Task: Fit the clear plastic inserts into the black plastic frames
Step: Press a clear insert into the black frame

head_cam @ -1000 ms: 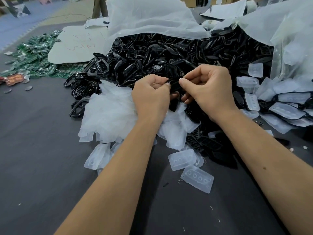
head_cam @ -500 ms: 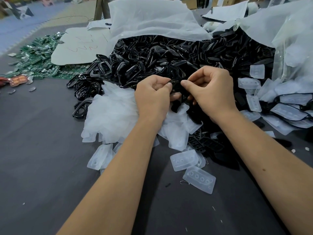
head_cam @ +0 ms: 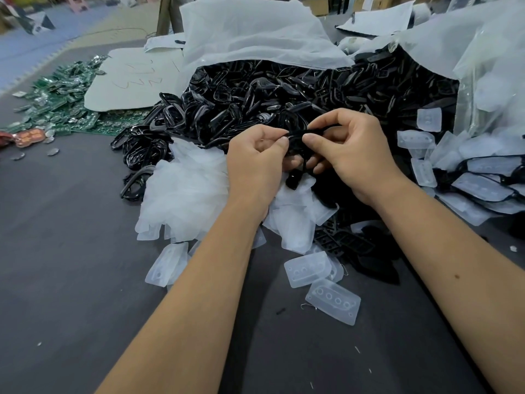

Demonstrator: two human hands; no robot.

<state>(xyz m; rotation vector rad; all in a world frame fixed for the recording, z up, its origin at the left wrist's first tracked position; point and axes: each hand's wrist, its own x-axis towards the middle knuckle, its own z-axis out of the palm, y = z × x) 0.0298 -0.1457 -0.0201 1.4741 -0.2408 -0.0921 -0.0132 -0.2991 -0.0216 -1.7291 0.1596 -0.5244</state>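
Dark table (head_cam: 71, 280) under everything. Big heap of black frames (head_cam: 284, 92) spilling from a white bag (head_cam: 250, 35) at the far side. Mound of clear inserts (head_cam: 184, 194) just in front — two more loose ones (head_cam: 333, 305) nearer. Left hand (head_cam: 255, 166) and right hand (head_cam: 355, 155) thumb to thumb, both pinching one black frame (head_cam: 297, 155) above the mound.

Black frame (head_cam: 295, 155) mostly hidden between both hands' fingers (head_cam: 311, 137), any insert in it undiscernible, forearms cut off below
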